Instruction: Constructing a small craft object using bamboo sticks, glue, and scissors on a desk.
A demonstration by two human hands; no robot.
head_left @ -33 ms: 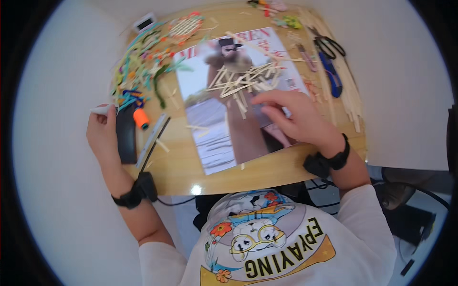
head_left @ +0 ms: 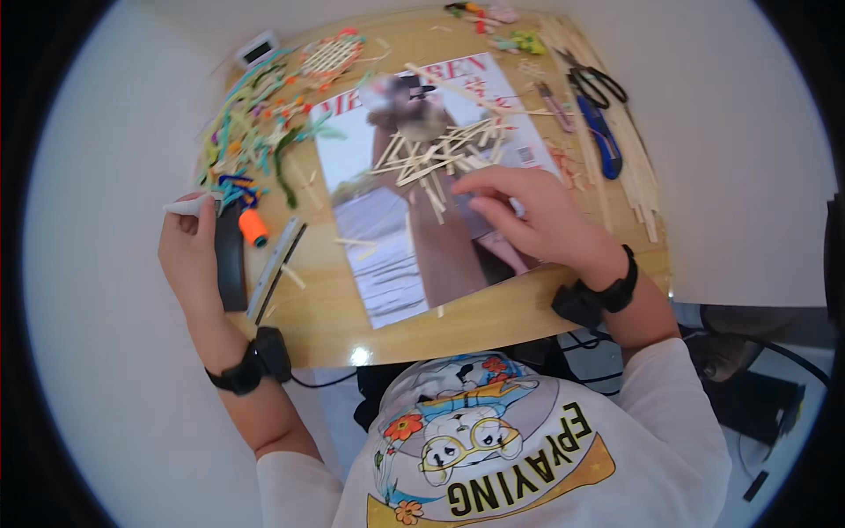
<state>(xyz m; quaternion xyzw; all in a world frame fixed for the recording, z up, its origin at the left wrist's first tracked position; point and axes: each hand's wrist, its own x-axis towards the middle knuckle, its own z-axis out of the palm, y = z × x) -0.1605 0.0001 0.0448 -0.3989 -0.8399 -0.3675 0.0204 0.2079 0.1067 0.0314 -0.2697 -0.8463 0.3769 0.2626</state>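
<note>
My left hand (head_left: 187,251) is raised at the table's left edge, fingers closed around a white tapered tube (head_left: 187,206) whose pointed end sticks out to the left. Over the right part of a magazine (head_left: 387,286) hovers my right hand (head_left: 537,211), thumb and index finger apart, with nothing visible between their tips. Its other fingers are partly hidden. Short pale wooden sticks (head_left: 440,154) lie crisscrossed in a loose pile on the magazine cover, just beyond my right fingertips.
Beside my left hand are a dark flat case (head_left: 231,264), an orange thread spool (head_left: 253,227) and a ruler (head_left: 275,268). Colourful craft bits (head_left: 255,132) crowd the far left near a small white-framed display (head_left: 258,50). Scissors (head_left: 598,84), a blue-handled tool (head_left: 600,141) and long wooden strips (head_left: 638,176) lie right.
The table and its things appear slightly farther left as the view shifts a little. Both hands keep nearly the same pose.
</note>
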